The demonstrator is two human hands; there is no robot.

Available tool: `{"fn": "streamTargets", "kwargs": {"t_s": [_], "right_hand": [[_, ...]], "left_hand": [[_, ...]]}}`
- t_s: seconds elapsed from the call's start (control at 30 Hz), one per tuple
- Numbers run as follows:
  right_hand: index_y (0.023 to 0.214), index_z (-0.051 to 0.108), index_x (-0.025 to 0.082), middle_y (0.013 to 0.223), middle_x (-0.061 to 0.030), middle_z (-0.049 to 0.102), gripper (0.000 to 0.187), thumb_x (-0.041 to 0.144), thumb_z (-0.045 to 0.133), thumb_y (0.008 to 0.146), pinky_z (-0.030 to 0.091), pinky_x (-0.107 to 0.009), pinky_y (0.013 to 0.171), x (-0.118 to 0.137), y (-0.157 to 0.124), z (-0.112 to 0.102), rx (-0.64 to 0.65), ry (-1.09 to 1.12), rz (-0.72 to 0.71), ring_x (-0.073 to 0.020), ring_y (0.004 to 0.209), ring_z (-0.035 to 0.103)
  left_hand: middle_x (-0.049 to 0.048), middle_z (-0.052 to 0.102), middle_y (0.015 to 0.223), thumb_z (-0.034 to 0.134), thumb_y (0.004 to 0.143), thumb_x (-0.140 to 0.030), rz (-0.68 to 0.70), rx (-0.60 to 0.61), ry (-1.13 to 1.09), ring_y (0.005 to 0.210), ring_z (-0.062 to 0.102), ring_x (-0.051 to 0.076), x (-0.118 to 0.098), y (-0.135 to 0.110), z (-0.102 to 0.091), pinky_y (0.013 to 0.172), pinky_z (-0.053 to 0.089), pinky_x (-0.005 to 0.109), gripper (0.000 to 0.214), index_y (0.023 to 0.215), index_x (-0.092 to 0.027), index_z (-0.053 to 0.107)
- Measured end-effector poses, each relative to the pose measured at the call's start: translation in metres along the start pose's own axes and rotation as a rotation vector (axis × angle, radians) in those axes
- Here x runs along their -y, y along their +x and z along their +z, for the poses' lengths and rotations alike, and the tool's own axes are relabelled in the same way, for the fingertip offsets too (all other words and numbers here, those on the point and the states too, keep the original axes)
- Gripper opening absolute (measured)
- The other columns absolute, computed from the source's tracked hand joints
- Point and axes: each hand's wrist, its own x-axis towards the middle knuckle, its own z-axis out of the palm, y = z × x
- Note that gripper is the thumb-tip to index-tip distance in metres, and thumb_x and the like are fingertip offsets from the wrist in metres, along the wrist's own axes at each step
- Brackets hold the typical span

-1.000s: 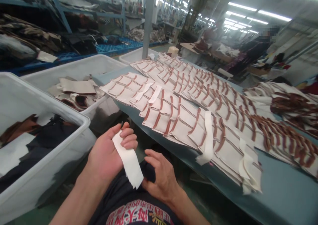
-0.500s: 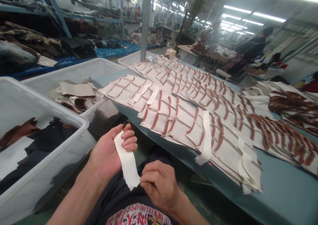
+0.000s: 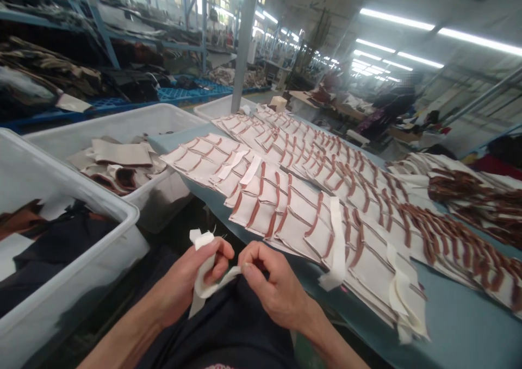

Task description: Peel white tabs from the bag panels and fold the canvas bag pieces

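A cream-white fabric strip (image 3: 204, 289) hangs in a loop between my hands, just above my lap. My left hand (image 3: 191, 276) is closed around its upper part, the thumb pressing on top, and a folded, frayed end sticks out above the thumb. My right hand (image 3: 274, 286) pinches the other end between thumb and fingertips. Beyond my hands, overlapping cream fabric pieces (image 3: 299, 217) with brown edges lie in rows on a blue-green table (image 3: 460, 314). Loose white strips (image 3: 336, 238) rest across some of these pieces.
White plastic bins (image 3: 132, 211) stand at my left, holding cream pieces (image 3: 122, 152) and dark fabric (image 3: 61, 249). A grey post (image 3: 242, 48) rises behind the table. Brown and cream stacks (image 3: 468, 189) lie at the right. Another person (image 3: 389, 105) stands farther back.
My right hand has moved up and closer to the left, bringing the strip's lower end along, so the strip now bends into a loop. The small black item in my left hand no longer shows.
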Motion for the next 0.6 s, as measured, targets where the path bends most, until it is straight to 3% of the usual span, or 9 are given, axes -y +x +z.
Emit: {"fn": "streamTargets", "kwargs": {"t_s": [0.07,0.23,0.5,0.6], "right_hand": [[0.085,0.057,0.021,0.075,0.0024,0.055,0.023,0.037,0.055,0.102,0.039,-0.027,0.062,-0.004,0.006,0.000,0.013,0.050,0.051,-0.0124,0.064,0.047],[0.096,0.060,0.020,0.067,0.0042,0.055,0.038,0.057,0.055,0.103,0.042,-0.027,0.060,-0.009,0.015,0.002,-0.056,0.265,0.141,-0.0127,0.060,0.049],[0.084,0.054,0.021,0.058,0.0034,0.060,0.046,0.065,0.060,0.099,0.044,-0.023,0.056,0.006,0.025,-0.005,-0.167,0.308,0.165,-0.0111,0.054,0.051],[0.087,0.056,0.020,0.063,0.0008,0.066,0.050,0.069,0.065,0.093,0.044,-0.021,0.050,0.002,0.030,-0.001,-0.189,0.422,0.252,-0.0107,0.051,0.055]], "left_hand": [[-0.0016,0.052,0.059,0.083,0.076,-0.067,0.001,-0.017,-0.019,0.058,0.042,0.012,0.000,-0.002,0.001,0.055,0.040,0.019,0.054,0.078,-0.015,0.070],[0.0042,0.066,0.068,0.085,0.073,-0.068,-0.059,-0.002,-0.008,0.064,0.059,0.018,-0.003,-0.006,0.000,0.061,0.047,0.025,0.055,0.080,-0.015,0.073],[0.0038,0.065,0.067,0.084,0.078,-0.064,-0.085,0.058,-0.072,0.054,0.055,0.014,0.009,-0.013,-0.014,0.062,0.056,0.028,0.051,0.078,-0.015,0.071],[0.0024,0.063,0.064,0.085,0.081,-0.056,-0.101,0.093,-0.164,0.046,0.044,0.009,0.016,-0.014,-0.014,0.060,0.059,0.028,0.045,0.081,-0.013,0.072]]}}
